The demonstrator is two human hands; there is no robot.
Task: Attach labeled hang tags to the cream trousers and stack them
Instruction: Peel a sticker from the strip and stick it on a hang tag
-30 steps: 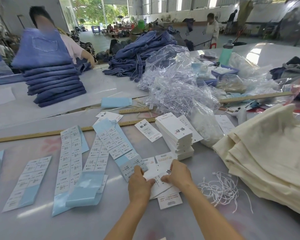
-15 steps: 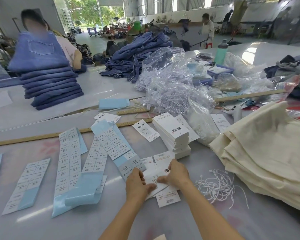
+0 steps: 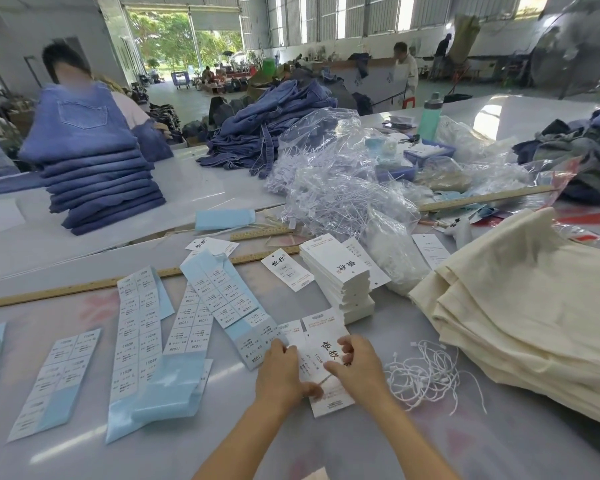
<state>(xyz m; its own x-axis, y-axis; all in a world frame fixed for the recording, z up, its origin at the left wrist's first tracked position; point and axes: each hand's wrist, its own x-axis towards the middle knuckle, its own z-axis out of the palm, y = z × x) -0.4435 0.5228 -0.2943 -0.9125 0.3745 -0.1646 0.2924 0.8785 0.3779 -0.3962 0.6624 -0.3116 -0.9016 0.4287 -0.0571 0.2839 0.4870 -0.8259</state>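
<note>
Now both hands' fingers (image 3: 347,344) pinch a hang tag (image 3: 317,355); plastic bag (image 3: 326,140) holds fasteners.

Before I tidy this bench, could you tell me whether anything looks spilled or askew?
The white strings lie in a loose tangle on the table, right of the hands. The hang tag stack leans unevenly, and sticker sheets overlap crookedly. Nothing looks damaged.

Sticker sheets (image 3: 201,306) left on counter (image 3: 465,445); hang tag stack (image 3: 340,275) centre, far of both hands; string loops (image 3: 426,372) right of hands; folded trousers (image 3: 534,317) far right; bagged fasteners (image 3: 333,188) behind stack.
</note>
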